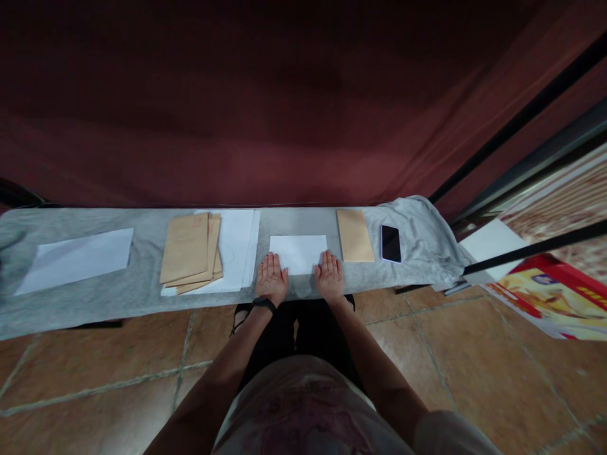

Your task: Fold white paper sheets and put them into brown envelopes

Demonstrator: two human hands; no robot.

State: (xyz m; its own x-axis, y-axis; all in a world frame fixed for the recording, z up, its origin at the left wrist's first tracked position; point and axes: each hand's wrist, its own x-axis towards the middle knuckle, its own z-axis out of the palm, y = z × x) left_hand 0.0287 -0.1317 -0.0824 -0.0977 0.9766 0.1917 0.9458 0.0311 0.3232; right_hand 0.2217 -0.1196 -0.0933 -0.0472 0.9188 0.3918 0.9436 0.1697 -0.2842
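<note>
A white sheet of paper (298, 251) lies flat on the grey cloth in front of me, its long side running left to right. My left hand (272, 278) rests palm down at its lower left corner, fingers stretched out. At the lower right corner my right hand (329, 277) lies flat in the same way. Neither hand holds anything. Just right of the paper is a brown envelope (355, 236). To the left, a stack of several brown envelopes (186, 249) partly covers larger white sheets (238, 246).
The grey cloth (147, 278) covers a long narrow bench against a dark red curtain (284, 126). A phone (391, 244) lies at the right, another white sheet (80, 258) at the far left. Beyond the right end are black bars (535, 248) and a red-yellow box (559, 297).
</note>
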